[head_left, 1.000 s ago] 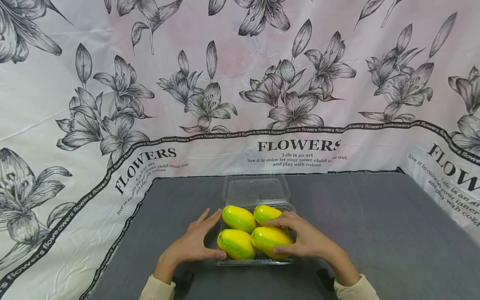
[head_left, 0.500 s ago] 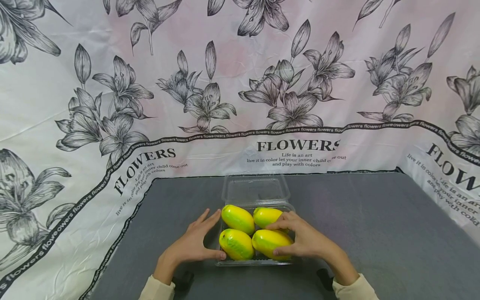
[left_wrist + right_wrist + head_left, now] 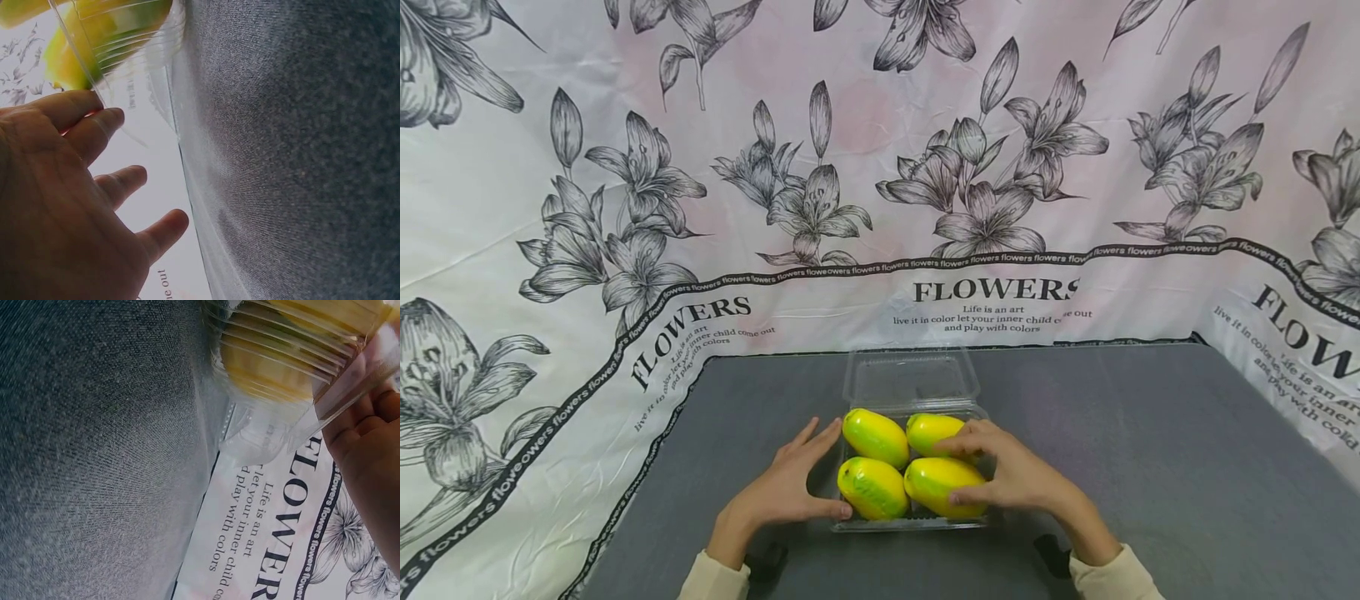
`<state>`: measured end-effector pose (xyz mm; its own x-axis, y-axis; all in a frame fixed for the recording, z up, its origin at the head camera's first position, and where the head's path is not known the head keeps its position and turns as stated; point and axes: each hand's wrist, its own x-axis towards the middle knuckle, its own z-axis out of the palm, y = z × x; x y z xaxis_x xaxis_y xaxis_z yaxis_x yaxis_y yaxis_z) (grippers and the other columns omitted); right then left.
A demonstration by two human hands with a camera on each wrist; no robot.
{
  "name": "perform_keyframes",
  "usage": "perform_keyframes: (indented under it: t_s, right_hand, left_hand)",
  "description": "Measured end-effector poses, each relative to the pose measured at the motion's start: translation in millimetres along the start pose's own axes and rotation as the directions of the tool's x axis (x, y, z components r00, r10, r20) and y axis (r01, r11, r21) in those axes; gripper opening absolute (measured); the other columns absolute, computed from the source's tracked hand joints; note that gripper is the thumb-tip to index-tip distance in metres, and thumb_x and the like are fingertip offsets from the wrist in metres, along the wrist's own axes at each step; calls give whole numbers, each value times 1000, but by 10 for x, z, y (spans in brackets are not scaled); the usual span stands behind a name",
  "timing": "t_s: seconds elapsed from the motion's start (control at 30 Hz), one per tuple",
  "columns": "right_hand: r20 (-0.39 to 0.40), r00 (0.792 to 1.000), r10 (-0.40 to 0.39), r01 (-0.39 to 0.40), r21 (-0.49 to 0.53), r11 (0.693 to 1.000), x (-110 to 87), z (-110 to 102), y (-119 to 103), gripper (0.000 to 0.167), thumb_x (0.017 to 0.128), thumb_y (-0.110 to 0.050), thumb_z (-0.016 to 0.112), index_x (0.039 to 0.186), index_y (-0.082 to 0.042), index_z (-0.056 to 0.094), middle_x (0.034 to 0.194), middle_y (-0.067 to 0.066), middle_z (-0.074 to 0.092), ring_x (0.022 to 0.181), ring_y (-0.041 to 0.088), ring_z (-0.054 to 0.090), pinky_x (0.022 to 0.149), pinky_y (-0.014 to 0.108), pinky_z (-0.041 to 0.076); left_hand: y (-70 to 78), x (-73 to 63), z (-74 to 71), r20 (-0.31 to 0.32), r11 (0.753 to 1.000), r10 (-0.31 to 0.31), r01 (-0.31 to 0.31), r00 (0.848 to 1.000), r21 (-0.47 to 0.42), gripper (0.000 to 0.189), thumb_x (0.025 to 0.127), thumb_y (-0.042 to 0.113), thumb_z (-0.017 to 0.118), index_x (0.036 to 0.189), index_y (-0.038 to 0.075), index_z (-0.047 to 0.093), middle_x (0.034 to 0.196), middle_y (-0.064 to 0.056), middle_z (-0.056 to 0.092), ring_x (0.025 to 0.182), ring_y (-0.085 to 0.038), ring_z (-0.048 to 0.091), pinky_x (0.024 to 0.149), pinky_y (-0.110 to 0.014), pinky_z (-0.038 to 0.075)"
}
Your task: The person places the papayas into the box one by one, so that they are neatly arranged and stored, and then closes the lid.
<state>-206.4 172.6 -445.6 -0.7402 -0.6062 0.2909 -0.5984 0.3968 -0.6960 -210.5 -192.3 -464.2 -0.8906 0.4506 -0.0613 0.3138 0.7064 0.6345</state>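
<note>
Several yellow-green fruits that look like mangoes lie in two rows inside a clear plastic clamshell box [image 3: 917,525]. My right hand [image 3: 1018,475] holds the front right mango [image 3: 942,486], thumb on its near side and fingers bent over its far side. Behind it lies the back right mango [image 3: 931,433], partly covered by those fingers. My left hand [image 3: 786,483] spreads at the box's left side, thumb tip by the front left mango [image 3: 872,489]. Its index finger reaches toward the back left mango [image 3: 875,437]. In the left wrist view, fingertips [image 3: 112,117] touch the clear wall.
The box's clear lid [image 3: 913,379] stands raised behind the fruit. A grey cloth [image 3: 1135,450] covers the table. White fabric printed with flowers [image 3: 985,200] hangs at the back and both sides.
The front mangoes have shifted slightly to the right in the box, mostly in the first half second. Both hands stay nearly in place.
</note>
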Motion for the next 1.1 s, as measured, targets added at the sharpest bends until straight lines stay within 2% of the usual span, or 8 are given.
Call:
perform_keyframes:
  t_s: [0.13,0.27,0.5,0.6,0.77,1.1]
  right_hand:
    - [-68,998,-14,19,73,997,-5,-44,46,51,85,-26,85,131,-11,68,104,6,63,90,23,54,79,34,51]
    - [-155,988,-12,25,83,996,-16,-99,118,48,87,-16,82,132,-9,67,112,9,65,93,23,56,83,35,51]
    - [-247,966,82,-65,74,995,-22,-243,284,47,90,-17,79,135,-17,65,127,11,64,108,25,60,93,38,52]
    - [-253,958,132,-118,72,990,-10,-319,362,49,92,-19,77,139,-21,62,134,11,62,115,29,59,97,45,51]
    - [-232,948,216,-194,111,975,34,-424,509,56,95,-24,74,147,-17,54,145,15,56,127,37,56,102,58,47]
    - [-132,908,396,-367,203,908,206,-472,746,74,95,-38,73,157,-16,39,159,20,41,138,44,49,104,61,48]
  left_hand:
    - [0,7,-6,1,1000,1,-1,1000,2,117,73,62,84,164,33,16,172,8,16,161,-31,0,116,-79,8]
    - [0,4,-4,4,1000,-1,1,1000,2,116,74,62,84,164,33,17,171,9,16,161,-31,0,116,-79,9]
    - [-8,-14,0,7,1000,-17,18,1000,-3,116,74,62,84,164,33,17,172,8,17,161,-32,0,115,-79,9]
    - [-10,-16,-2,5,1000,-21,21,1000,-4,116,73,62,84,164,33,17,172,6,17,161,-32,0,115,-80,10]
    - [-7,-7,-8,6,1000,-25,25,1000,-1,116,73,62,84,164,34,17,171,9,16,161,-31,0,116,-79,10]
    - [7,9,-19,14,1000,-20,20,1000,-5,116,73,62,84,164,35,17,171,10,17,161,-32,-1,116,-79,8]
